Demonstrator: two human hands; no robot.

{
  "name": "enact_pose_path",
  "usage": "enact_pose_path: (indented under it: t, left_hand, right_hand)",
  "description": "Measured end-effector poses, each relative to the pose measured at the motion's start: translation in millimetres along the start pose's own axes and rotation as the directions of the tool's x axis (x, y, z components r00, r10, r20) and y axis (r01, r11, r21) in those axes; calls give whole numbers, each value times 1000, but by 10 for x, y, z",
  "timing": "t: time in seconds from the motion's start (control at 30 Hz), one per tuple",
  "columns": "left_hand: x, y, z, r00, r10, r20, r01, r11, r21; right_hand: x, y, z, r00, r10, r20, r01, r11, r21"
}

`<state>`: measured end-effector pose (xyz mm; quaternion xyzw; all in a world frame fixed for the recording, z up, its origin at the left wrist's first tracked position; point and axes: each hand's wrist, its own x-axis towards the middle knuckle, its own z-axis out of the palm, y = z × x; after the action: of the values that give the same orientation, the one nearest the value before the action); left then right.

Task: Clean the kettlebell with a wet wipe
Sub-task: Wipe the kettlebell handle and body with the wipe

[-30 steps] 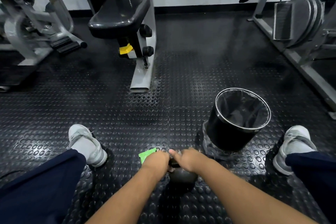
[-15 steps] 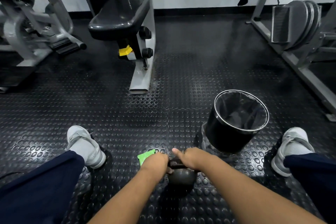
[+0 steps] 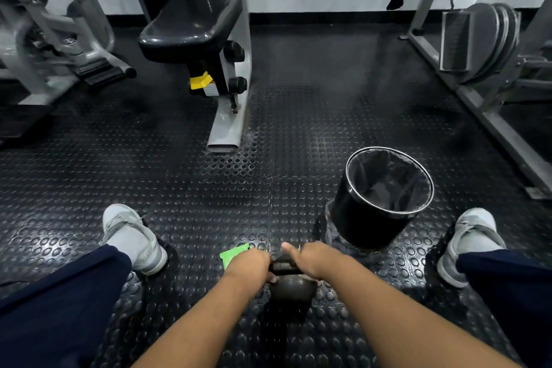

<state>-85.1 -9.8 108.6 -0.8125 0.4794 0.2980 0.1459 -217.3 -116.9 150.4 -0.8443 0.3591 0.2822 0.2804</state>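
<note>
A small dark kettlebell (image 3: 293, 289) stands on the studded rubber floor between my legs. My right hand (image 3: 312, 257) grips the right side of its handle (image 3: 283, 266), thumb stretched along the top. My left hand (image 3: 248, 263) is curled at the handle's left end, and its thumb shows underneath. A bright green piece, likely the wet wipe or its packet (image 3: 234, 254), sticks out just beyond my left knuckles. I cannot tell whether it lies on the floor or is held in that hand.
A black bin (image 3: 355, 218) with a dark liner stands just right of the kettlebell. My grey shoes (image 3: 131, 237) (image 3: 469, 240) sit wide apart. A machine's seat and post (image 3: 227, 131) stand ahead, with more machine frames at the far left (image 3: 53, 48) and right (image 3: 484, 104).
Both hands stay on the kettlebell. My left hand has shifted slightly left, baring more of the handle between the hands. The view has tilted a little.
</note>
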Motion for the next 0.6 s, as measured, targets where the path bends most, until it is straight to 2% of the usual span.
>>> enact_pose_path:
  t: [0.07, 0.2, 0.27, 0.4, 0.5, 0.6]
  left_hand:
    - [-1, 9, 5, 1000, -16, 11, 16, 1000, -7]
    - [-108, 5, 81, 991, -9, -133, 22, 995, 94]
    - [-120, 12, 73, 993, -11, -120, 22, 995, 94]
    - [-79, 15, -22, 1000, -19, -14, 18, 998, -57]
    - [-95, 10, -37, 1000, -4, -17, 3, 999, -53]
    - [-115, 24, -17, 999, -2, -34, 0, 999, -50]
  right_hand:
    - [41, -111, 64, 999, -48, -24, 48, 999, -15]
    - [24, -346, 200, 983, -153, -101, 162, 983, 86]
    - [0, -271, 240, 976, -164, -146, 181, 976, 118]
    - [-24, 59, 205, 986, -96, -135, 111, 987, 112]
    - [-92, 180, 125, 990, -37, -137, 48, 996, 79]
    - [-73, -43, 143, 986, -89, -142, 99, 993, 65]
